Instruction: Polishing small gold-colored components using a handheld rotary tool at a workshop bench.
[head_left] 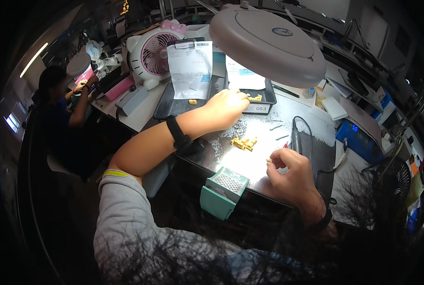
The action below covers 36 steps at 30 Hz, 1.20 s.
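Note:
My left hand [227, 108] reaches over the near edge of a black tray [258, 109], its fingers curled and close together beside small yellow pieces [255, 98] lying there. Whatever its fingertips hold, if anything, is hidden. At the bench's front right, my right hand [292, 176] pinches a small pale-yellow piece [269, 160] between thumb and forefinger. Between the hands, a cluster of yellow pieces [244, 143] rests on the brightly lit bench. A black pen-shaped tool [296, 137] with a cable lies just beyond my right hand, near several thin dark bits [282, 137].
A large lamp head [269, 45] overhangs the bench. A teal block with a perforated top [228, 183] juts from the front edge. Left stand a cat-shaped fan [157, 52] and a second tray with a paper [190, 69]; right, a blue box [357, 137]. Another person [62, 109] sits far left.

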Motion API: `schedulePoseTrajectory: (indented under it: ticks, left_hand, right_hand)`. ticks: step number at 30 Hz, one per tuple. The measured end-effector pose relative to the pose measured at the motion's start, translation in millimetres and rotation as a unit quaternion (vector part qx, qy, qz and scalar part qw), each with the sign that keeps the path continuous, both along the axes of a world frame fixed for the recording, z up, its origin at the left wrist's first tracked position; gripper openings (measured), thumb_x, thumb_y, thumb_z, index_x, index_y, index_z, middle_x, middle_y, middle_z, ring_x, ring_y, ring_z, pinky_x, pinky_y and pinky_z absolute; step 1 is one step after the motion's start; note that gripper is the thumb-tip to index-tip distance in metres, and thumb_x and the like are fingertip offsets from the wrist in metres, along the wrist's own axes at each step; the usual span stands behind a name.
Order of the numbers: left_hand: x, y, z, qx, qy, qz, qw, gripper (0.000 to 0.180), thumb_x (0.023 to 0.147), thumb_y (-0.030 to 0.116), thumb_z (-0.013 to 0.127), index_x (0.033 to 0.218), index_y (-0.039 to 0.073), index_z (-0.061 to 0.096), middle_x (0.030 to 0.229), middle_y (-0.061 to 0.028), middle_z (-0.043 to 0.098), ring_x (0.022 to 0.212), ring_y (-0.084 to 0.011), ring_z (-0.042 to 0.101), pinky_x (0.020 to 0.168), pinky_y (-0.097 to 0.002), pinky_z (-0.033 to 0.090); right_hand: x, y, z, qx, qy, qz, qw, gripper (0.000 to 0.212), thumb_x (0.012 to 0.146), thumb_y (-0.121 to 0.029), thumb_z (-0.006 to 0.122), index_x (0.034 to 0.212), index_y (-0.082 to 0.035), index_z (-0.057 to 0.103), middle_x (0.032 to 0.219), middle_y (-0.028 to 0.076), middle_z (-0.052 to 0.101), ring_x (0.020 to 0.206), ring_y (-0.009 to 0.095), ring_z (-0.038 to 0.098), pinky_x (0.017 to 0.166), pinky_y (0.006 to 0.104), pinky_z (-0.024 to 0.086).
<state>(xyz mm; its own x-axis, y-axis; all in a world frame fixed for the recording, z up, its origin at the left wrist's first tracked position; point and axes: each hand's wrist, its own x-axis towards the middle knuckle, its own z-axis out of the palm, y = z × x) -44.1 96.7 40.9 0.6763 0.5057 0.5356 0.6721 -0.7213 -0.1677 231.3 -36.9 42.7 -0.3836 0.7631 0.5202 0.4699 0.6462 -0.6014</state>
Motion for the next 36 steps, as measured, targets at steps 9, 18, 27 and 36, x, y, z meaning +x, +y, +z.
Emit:
schedulePoseTrajectory:
  ticks: [9, 18, 27, 36]
  left_hand:
    - [-91, -19, 81, -0.186, -0.111, 0.267, 0.939, 0.019, 0.087, 0.016, 0.078, 0.100, 0.002, 0.073, 0.091, -0.0144, 0.074, 0.084, -0.0304, 0.072, 0.077, -0.0414, 0.057]
    - [-126, 26, 19, -0.285, 0.038, 0.282, 0.915, 0.028, 0.082, 0.020, 0.086, 0.100, 0.003, 0.074, 0.103, -0.0156, 0.075, 0.099, -0.0327, 0.072, 0.086, -0.0410, 0.056]
    - [-137, 33, 6, -0.288, 0.022, 0.256, 0.922, 0.023, 0.082, 0.016, 0.085, 0.092, 0.002, 0.070, 0.098, -0.0155, 0.074, 0.094, -0.0348, 0.071, 0.080, -0.0434, 0.055]
    - [-117, -14, 50, -0.228, -0.131, 0.281, 0.923, 0.017, 0.091, 0.015, 0.078, 0.095, 0.003, 0.067, 0.087, -0.0141, 0.072, 0.080, -0.0258, 0.069, 0.072, -0.0392, 0.054]
  right_hand:
    - [-7, -2, -3, -0.001, 0.011, 0.019, 1.000, 0.006, 0.084, -0.008, 0.070, 0.087, -0.003, 0.067, 0.078, 0.013, 0.070, 0.072, 0.030, 0.071, 0.065, 0.0392, 0.055]
    - [4, -2, 0, -0.013, -0.013, -0.015, 1.000, 0.007, 0.085, -0.009, 0.070, 0.088, -0.003, 0.068, 0.079, 0.013, 0.071, 0.074, 0.028, 0.073, 0.067, 0.0377, 0.057]
    - [1, -2, 2, -0.004, -0.012, -0.004, 1.000, 0.006, 0.085, -0.008, 0.070, 0.087, -0.003, 0.068, 0.078, 0.013, 0.071, 0.073, 0.028, 0.073, 0.067, 0.0376, 0.057]
    - [-8, 0, -6, -0.012, 0.001, 0.013, 1.000, 0.005, 0.084, -0.006, 0.070, 0.087, -0.003, 0.067, 0.078, 0.013, 0.070, 0.072, 0.029, 0.072, 0.066, 0.0379, 0.056]
